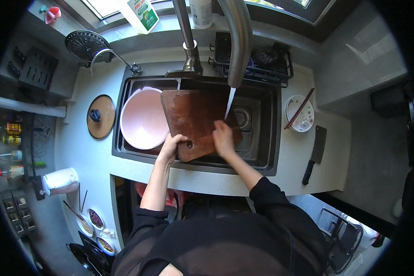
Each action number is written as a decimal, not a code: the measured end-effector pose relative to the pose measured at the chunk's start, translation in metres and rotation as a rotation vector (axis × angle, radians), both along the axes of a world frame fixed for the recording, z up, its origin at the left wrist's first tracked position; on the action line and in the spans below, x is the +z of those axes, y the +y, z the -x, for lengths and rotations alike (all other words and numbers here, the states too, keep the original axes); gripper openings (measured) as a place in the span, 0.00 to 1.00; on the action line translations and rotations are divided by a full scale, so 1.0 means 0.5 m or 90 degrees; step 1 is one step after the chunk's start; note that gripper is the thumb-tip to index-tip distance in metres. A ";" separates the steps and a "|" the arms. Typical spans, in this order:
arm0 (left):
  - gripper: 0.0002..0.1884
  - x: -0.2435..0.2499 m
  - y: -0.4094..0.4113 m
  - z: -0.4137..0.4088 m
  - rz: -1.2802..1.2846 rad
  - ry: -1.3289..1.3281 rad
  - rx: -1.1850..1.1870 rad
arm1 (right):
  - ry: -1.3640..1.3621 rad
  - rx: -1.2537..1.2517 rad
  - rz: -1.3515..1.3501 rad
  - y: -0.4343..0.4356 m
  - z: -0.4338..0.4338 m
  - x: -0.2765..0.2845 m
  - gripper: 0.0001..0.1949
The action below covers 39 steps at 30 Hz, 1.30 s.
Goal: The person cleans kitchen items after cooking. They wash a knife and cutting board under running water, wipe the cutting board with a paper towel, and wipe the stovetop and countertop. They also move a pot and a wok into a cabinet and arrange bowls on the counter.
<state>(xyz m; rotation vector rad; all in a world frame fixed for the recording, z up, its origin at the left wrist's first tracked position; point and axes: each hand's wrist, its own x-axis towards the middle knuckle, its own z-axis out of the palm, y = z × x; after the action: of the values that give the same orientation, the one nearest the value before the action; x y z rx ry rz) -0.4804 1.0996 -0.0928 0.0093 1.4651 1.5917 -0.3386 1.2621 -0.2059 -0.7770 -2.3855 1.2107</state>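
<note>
A dark wooden cutting board [196, 117] is held tilted over the sink [262, 148], with wet patches on its face. My left hand [170, 146] grips its near left edge beside the hanging hole, thumb on top. On the right part of the board lies my right hand [223, 138], fingers curled and slightly blurred; whether it holds anything is hidden. Water [230, 103] runs from the metal faucet [237, 62] just above that hand. To the left, a pink basin [143, 119] sits in the sink, partly covered by the board.
Right of the sink are a patterned bowl [305, 119] with chopsticks [299, 108] across it and a cleaver [316, 148]. A glass pot lid [103, 126] lies on the left counter. Behind the sink stands a black rack [224, 51]. Small food bowls [96, 219] stand lower left.
</note>
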 end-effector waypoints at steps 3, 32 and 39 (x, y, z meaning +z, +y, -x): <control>0.19 -0.002 0.026 0.005 -0.014 0.021 -0.034 | 0.150 -0.268 0.397 0.142 0.030 -0.108 0.16; 0.21 0.067 -0.053 -0.032 0.004 0.013 0.016 | 0.303 -0.271 0.984 0.177 0.075 -0.049 0.11; 0.22 0.135 -0.206 -0.070 -0.015 -0.002 0.151 | 0.094 -0.202 0.685 0.088 0.149 0.042 0.10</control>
<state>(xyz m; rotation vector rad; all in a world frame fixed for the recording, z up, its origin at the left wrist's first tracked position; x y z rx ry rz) -0.4454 0.9965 -0.0255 -0.1583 1.4878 1.7985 -0.4129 1.3063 -0.1850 -1.2151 -1.2763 2.2731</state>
